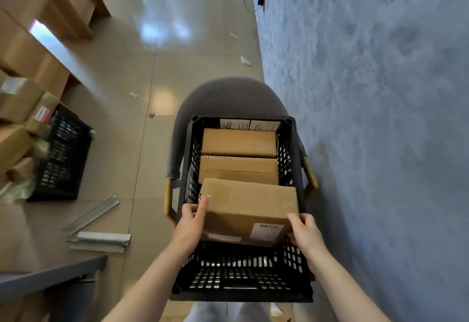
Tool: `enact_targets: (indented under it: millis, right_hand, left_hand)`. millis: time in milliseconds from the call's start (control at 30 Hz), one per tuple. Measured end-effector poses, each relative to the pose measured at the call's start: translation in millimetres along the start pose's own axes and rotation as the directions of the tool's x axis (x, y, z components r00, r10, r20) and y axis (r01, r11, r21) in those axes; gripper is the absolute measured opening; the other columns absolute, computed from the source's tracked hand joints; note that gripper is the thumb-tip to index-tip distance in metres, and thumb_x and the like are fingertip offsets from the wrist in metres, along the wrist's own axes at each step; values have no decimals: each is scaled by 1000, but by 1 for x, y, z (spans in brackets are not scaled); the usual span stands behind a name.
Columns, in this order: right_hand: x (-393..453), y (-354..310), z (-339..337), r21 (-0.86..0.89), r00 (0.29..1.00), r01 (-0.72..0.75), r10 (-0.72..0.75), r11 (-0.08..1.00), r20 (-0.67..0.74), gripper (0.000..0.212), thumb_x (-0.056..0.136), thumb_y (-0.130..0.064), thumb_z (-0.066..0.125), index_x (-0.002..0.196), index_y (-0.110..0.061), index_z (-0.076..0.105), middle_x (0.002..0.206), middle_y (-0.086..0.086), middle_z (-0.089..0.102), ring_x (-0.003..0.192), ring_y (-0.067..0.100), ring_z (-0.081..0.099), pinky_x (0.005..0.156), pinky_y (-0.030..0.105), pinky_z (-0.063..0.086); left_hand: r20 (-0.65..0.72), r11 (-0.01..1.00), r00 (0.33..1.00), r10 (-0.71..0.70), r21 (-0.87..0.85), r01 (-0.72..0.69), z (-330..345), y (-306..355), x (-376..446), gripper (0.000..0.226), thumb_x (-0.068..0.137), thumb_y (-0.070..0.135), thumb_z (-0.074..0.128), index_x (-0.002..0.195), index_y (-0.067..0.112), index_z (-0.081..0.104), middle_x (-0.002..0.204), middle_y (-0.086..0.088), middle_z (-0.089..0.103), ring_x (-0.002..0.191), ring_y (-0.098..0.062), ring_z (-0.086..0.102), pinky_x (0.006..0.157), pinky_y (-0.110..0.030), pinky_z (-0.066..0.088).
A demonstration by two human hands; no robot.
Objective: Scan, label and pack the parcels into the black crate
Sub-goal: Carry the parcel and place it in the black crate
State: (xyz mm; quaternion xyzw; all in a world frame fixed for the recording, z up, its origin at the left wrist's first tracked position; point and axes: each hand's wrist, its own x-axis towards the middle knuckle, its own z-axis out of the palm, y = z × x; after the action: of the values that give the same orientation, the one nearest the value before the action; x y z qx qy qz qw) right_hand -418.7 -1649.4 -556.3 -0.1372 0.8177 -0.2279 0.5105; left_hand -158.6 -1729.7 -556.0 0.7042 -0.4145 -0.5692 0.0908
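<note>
1. Wall on my right, tiled floor on my left. I stand close along the wall, so the work sits straight ahead of me.

2. Grey chair against the wall serves as a stand. It lifts the load so I need not stoop to floor level.

3. Black crate sits on the chair seat, its open top facing me. A handwritten paper sign is fixed inside its far wall; I cannot read it with confidence.

4. Two parcels already lie flat inside, far parcel and middle parcel, side by side. Packed from the back forward, which leaves the near slot free.

5. Third parcel is tilted over that near slot, far edge low, near edge raised above the rim. Its printed label faces me, so I judge scanning and labelling done for this one.

6. My left hand grips the left end, thumb up along the side face.

7. My right hand clasps the right end, fingers curled under. One hand on each end keeps the box level as it goes in.
</note>
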Motion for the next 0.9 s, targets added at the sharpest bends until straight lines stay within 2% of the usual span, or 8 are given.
enact_targets:
  millis: [100,167,267,333,433,533,667,900]
  right_hand:
    - [4,-3,6,-84,999,25,-29,996,-40,49,85,-44,53,128,-21,49,112,-1,60,102,19,58,89,43,51]
    - [11,-4,13,-132,998,27,-33,991,-44,40,91,-34,53,127,-17,49,110,1,60,96,17,57,81,38,48]
    - [17,-6,26,-167,999,22,-30,986,-43,50,93,-41,54,133,-12,45,121,5,59,102,22,56,86,36,48]
    - [20,-8,34,-168,998,19,-29,986,-55,61,94,-48,53,139,-9,39,127,8,56,113,26,56,90,36,46]
    - [27,-10,44,-164,998,14,-24,986,-57,64,96,-47,50,144,-7,33,133,10,53,120,29,54,95,39,46]
    - [32,-10,51,-184,997,3,-16,983,-72,58,97,-43,50,141,-8,35,131,10,55,117,29,56,95,41,48]
    - [39,-14,57,-181,997,-13,-2,983,-78,55,98,-42,50,138,-7,37,131,10,56,116,30,56,94,40,48]
    - [55,-26,56,-188,993,38,-59,982,-106,56,97,-44,51,139,-9,39,127,9,57,113,28,57,87,36,47]
  left_hand:
    - [-55,995,998,-1,102,6,4,-6,13,68,83,71,47,121,15,52,109,3,59,98,-13,58,87,-38,51]
    - [-64,994,998,-17,106,24,10,-7,16,59,92,55,49,133,13,47,117,1,59,101,-13,58,87,-35,49]
    - [-57,995,998,-11,97,16,24,-7,18,60,100,38,46,151,21,18,140,-5,48,113,-19,51,93,-35,44]
    - [-71,995,997,3,99,4,31,-4,21,61,102,32,43,153,24,11,143,-4,44,109,-17,47,91,-33,41]
    - [-110,996,994,-23,87,33,35,2,29,64,102,35,44,154,25,10,149,-8,38,126,-26,45,100,-40,38]
    - [-122,995,992,-35,93,47,38,7,36,78,96,42,54,155,24,6,154,-8,30,137,-29,37,108,-46,34]
    - [-139,995,990,-17,94,31,39,8,50,87,92,39,62,155,23,5,155,-8,31,140,-28,35,111,-48,34]
    - [-170,998,985,26,61,-16,44,12,65,85,93,41,61,155,23,5,154,-9,31,139,-29,36,111,-46,35]
